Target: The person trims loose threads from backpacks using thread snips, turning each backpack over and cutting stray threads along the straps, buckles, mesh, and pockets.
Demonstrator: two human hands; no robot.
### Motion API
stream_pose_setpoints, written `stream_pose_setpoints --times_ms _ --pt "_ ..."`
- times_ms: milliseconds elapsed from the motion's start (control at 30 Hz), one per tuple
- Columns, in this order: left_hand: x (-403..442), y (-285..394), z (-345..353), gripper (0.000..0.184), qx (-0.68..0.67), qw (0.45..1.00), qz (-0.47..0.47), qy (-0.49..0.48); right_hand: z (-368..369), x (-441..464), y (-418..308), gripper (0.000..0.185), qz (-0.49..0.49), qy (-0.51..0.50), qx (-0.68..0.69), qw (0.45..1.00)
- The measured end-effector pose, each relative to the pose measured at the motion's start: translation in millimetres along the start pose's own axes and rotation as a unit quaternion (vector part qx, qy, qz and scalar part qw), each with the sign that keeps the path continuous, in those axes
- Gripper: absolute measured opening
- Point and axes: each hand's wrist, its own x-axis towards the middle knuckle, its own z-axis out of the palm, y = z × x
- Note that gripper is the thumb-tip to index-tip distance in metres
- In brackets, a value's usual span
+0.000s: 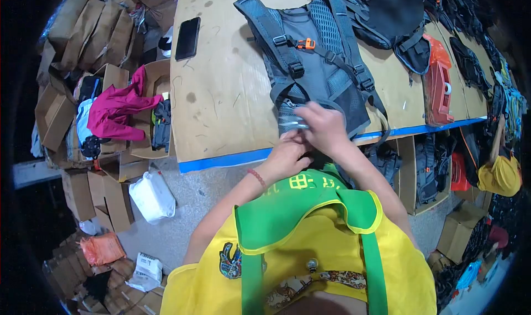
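Note:
A grey backpack (pixel 301 44) lies on the cardboard-covered table, straps facing up, with an orange buckle (pixel 306 43) clipped across them. Both my hands meet at its lower end, by the table's front edge. My right hand (pixel 323 127) is closed, fingers pinched near a shiny, blurred patch beside a zipper; what it grips is hard to make out. Just below, my left hand (pixel 287 157) has its fingers bent together at the backpack's bottom edge, and the thing between them is hidden. The two hands touch or nearly touch.
A black phone (pixel 188 38) lies at the table's left. To the right are a red tape dispenser (pixel 440 88) and more dark bags. Open cartons, one with a magenta garment (pixel 119 108), stand left. A white bag (pixel 152 197) sits on the floor. A person's yellow sleeve (pixel 500 176) shows far right.

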Motion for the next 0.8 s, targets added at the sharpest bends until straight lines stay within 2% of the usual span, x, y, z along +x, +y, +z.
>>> stream_pose_setpoints --times_ms 33,233,333,433,533,567,667,800 --pt "0 2 0 0.027 0.002 1.0 -0.017 -0.024 11 10 0 0.03 0.026 -0.052 0.005 0.998" --pt "-4 -2 4 0.025 0.012 0.999 0.015 0.039 56 41 17 0.018 0.095 -0.122 -0.076 0.985" --pt "-3 -9 11 0.02 -0.057 0.99 -0.022 0.127 60 47 19 0.016 0.082 -0.15 -0.082 0.982" --pt "-2 -19 11 0.022 -0.004 0.965 -0.059 0.256 53 51 20 0.015 0.086 -0.174 -0.065 0.979" --pt "-4 -28 12 0.028 0.003 0.944 -0.157 0.289 50 46 30 0.015 0.08 -0.164 -0.003 0.983" --pt "-4 -34 14 0.038 0.051 0.95 -0.166 0.259 47 43 32 0.014 0.064 -0.143 0.024 0.987" --pt "0 -35 19 0.044 0.132 0.939 -0.17 0.268 44 37 47 0.015 0.031 -0.116 0.077 0.99" --pt "8 -33 16 0.053 0.137 0.933 -0.192 0.27 39 34 56 0.015 0.013 -0.102 0.071 0.992"
